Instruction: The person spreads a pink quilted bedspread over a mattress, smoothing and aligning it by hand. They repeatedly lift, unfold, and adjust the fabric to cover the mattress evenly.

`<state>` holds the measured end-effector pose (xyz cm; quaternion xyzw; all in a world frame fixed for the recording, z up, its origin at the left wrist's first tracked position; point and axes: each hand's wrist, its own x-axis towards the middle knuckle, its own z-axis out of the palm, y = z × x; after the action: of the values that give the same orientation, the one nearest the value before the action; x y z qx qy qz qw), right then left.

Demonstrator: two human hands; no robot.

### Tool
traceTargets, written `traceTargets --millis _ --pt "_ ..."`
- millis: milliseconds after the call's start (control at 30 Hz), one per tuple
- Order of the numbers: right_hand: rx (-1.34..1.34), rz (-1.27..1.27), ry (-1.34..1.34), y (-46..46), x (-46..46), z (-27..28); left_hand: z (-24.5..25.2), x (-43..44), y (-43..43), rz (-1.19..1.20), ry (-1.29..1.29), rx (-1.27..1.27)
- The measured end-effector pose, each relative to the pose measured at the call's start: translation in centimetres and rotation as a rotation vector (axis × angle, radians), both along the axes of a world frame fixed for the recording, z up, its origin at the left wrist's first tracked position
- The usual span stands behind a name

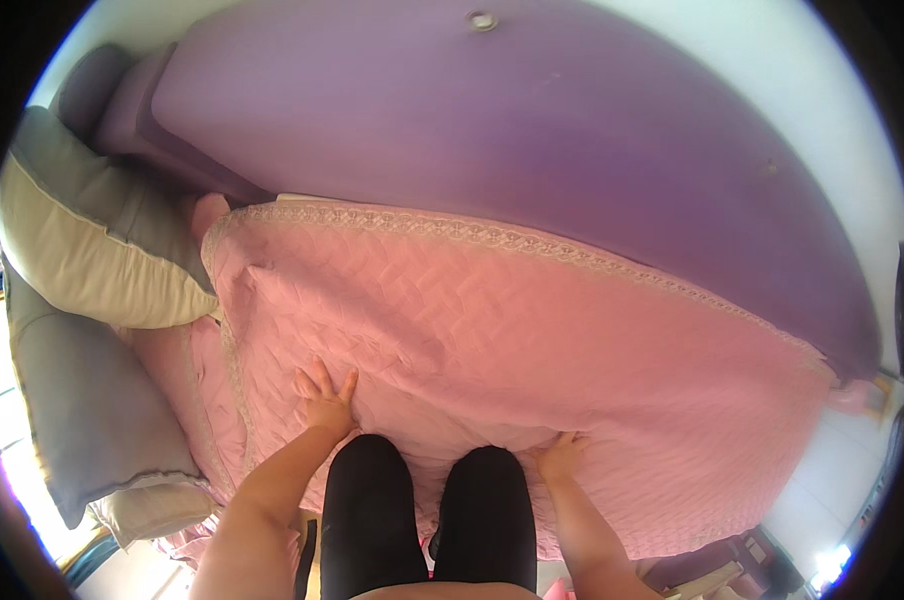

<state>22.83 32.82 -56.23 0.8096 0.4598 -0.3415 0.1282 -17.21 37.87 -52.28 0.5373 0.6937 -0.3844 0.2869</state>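
A pink quilted bedspread [497, 315] with a beige lace border covers the bed before me. My left hand [328, 401] rests palm down on it with the fingers spread, left of my knees. On the right, my right hand [562, 455] also presses on the quilt beside my other knee, its fingers apart. Neither hand grips anything. Both my knees [369, 480], in black trousers, are on the quilt's near side. Soft folds and a raised ridge run across the quilt from upper left towards the right hand.
Along the far side stands a purple padded panel [497, 127]. Two-tone grey and beige pillows [106, 232] are stacked at the left, with a grey pillow [91, 397] nearer me. A bright window [1, 420] lies beyond them. White floor tiles [819, 480] show at the right.
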Motion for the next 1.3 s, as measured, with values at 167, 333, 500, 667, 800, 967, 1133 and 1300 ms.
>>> traceTargets --millis 167,333,500,667,800,967,1133,1300 --pt "-0.295 0.39 0.309 5.2 4.4 3.4 3.1 -7.6 3.9 0.259 -0.377 0.267" --pt "0.628 0.285 0.189 18.9 2.7 5.4 2.7 -12.6 17.5 -0.223 -0.31 1.222" --pt "0.74 0.488 -0.117 26.8 1.1 3.7 0.1 -11.6 25.9 -0.144 -0.318 0.788" --pt "0.633 0.41 -0.164 27.1 2.0 2.8 0.0 -10.9 25.8 -0.155 -0.222 0.748" --pt "0.444 0.424 -0.212 28.3 2.2 2.8 0.3 -10.8 24.5 -0.305 -0.077 0.663" --pt "0.843 0.115 -0.158 27.6 3.6 4.2 3.1 -11.0 24.6 -0.203 -0.029 1.328" --pt "1.209 -0.053 -0.093 27.3 4.1 3.7 3.2 -10.3 27.8 -0.263 -0.027 1.524" --pt "1.226 -0.109 0.135 27.7 2.7 0.0 -1.7 -9.7 27.9 -0.089 -0.196 1.592"
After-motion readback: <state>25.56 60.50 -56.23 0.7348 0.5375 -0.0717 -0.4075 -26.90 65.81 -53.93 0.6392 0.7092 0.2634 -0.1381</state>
